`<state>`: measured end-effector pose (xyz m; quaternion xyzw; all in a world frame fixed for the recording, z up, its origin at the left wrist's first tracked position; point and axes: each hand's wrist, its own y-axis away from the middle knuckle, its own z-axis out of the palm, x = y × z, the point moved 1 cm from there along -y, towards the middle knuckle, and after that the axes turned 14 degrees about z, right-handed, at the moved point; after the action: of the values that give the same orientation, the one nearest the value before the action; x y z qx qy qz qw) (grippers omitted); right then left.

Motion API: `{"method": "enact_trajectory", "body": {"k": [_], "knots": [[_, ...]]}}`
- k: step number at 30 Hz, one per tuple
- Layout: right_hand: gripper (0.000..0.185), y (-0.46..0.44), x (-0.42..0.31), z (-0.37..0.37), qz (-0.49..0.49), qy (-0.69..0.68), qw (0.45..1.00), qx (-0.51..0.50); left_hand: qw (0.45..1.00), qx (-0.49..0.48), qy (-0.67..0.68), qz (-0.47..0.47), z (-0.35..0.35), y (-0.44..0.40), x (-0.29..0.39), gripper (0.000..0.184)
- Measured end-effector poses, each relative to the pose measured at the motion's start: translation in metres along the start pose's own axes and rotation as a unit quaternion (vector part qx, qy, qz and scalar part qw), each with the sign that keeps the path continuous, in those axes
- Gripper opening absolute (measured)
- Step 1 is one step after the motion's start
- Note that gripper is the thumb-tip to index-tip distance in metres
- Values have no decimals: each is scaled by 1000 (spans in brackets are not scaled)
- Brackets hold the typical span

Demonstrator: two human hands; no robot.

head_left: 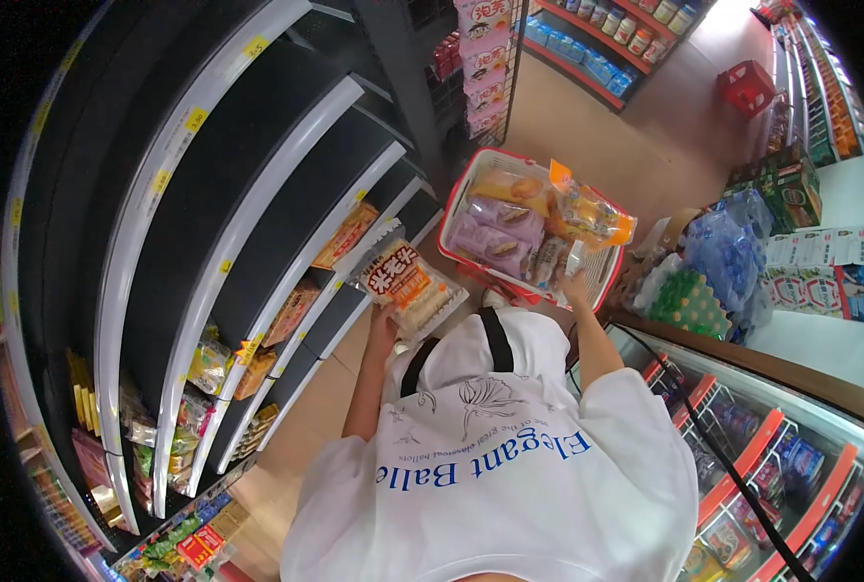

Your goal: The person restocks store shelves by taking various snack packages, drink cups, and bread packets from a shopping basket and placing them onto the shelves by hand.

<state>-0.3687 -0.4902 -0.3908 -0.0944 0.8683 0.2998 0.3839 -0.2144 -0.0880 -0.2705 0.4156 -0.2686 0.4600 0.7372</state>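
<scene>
My left hand (384, 328) is closed on the lower left edge of a clear snack bag (413, 288) with orange and white lettering and pale pieces inside, held in front of the lower shelves. Over the near right side of a red and white shopping basket (450, 212), my right hand (575, 288) has its fingers closed on a small clear-wrapped packet (574, 258). In the basket lie purple snack packs (498, 235), a yellow pack (511, 187) and an orange-and-clear bag (587, 215) near the far right rim. The fingertips of my right hand are partly hidden.
On the left, dark curved shelves (247, 209) carry packaged snacks (291, 308) on lower levels. A pink hanging snack display (487, 63) stands ahead. To the right are bagged bottles (728, 247), a white counter (830, 330) and a chilled case (742, 456). Another red basket (745, 89) stands farther off.
</scene>
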Motion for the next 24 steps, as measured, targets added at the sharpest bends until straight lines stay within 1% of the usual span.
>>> {"method": "enact_trajectory", "body": {"k": [1,2,3,4,5,6,7,8,9,10,11,12,14,16,17,18,19,20,21,22,23,24], "knots": [[85,-42,45,18,23,23,997,-72,1000,-1,-12,0,2,0,1,58],[85,-45,37,20,21,23,997,-74,1000,-3,-25,1,2,0,1,59],[83,-40,27,20,75,138,986,-50,1000,-1,-24,2,3,0,2,59],[81,-40,20,19,126,252,959,-23,999,-6,-42,6,6,-2,1,60],[81,-68,57,19,124,253,959,-24,998,-12,-60,10,10,-3,1,60],[74,-97,84,34,105,162,980,-44,998,-9,-58,13,17,-2,3,60],[66,-117,99,66,83,69,992,-65,997,-22,-70,5,29,-1,9,60],[66,-103,74,58,79,70,992,-70,996,-33,-84,-2,39,0,15,60],[56,-87,52,45,169,-34,979,-110,996,-27,-83,3,49,-1,20,60],[47,-70,29,33,258,-134,945,-147,993,-42,-113,10,60,-2,24,63],[47,-59,15,26,260,-130,945,-152,988,-57,-142,14,69,-1,27,65],[46,-53,0,21,206,-111,967,-103,988,-53,-143,15,75,-3,28,65],[45,-48,-29,13,93,-77,993,1,978,-128,-163,26,99,-6,36,72],[43,-38,-62,-3,-19,-42,993,110,976,-141,-167,14,118,-6,44,74],[43,-24,-89,-13,-17,-43,992,113,962,-184,-200,17,123,-12,43,73],[46,-4,-126,-25,-35,-117,992,13,945,-227,-233,21,129,-16,41,72],[50,15,-159,-39,-53,-188,977,-88,945,-231,-232,19,140,-18,41,72],[50,32,-185,-55,-52,-188,977,-84,916,-270,-293,52,155,-16,45,72],[52,49,-211,-68,-57,-255,934,-243,880,-309,-351,86,171,-16,48,73],[55,64,-234,-85,-60,-314,862,-393,879,-313,-351,84,185,-16,50,73],[55,78,-256,-110,-61,-315,864,-389,863,-348,-355,85,200,-16,50,76],[59,94,-277,-133,-125,-128,899,-400,847,-382,-359,86,213,-17,47,79]]}}
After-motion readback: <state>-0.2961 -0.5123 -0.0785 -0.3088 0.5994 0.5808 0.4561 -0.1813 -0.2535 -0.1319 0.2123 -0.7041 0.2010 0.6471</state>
